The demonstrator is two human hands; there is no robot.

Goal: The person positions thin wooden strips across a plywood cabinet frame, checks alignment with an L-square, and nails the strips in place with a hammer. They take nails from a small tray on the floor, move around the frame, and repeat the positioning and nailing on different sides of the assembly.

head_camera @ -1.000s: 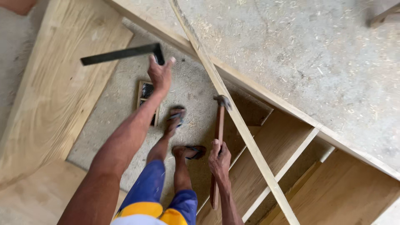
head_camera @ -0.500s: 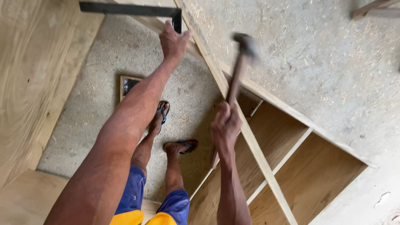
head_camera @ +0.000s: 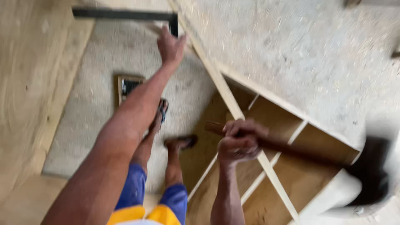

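My left hand (head_camera: 171, 45) is stretched out and grips the corner of a black metal square (head_camera: 125, 15) held against the top of a long thin wooden strip (head_camera: 233, 108). My right hand (head_camera: 239, 141) is shut on the wooden handle of a hammer (head_camera: 291, 151). The hammer points to the right, and its dark head (head_camera: 371, 175) is blurred by motion near the lower right. The strip runs diagonally over an open plywood cabinet frame (head_camera: 283, 104) lying on the concrete floor.
My legs in blue and yellow shorts and sandals (head_camera: 180, 142) stand on the floor inside the frame. A small framed dark object (head_camera: 128, 85) lies on the concrete. A large plywood panel (head_camera: 29, 83) fills the left side.
The hammer has swung from raised upright over the strip down and out to the right. My left hand stays on the square, and the view has shifted slightly.
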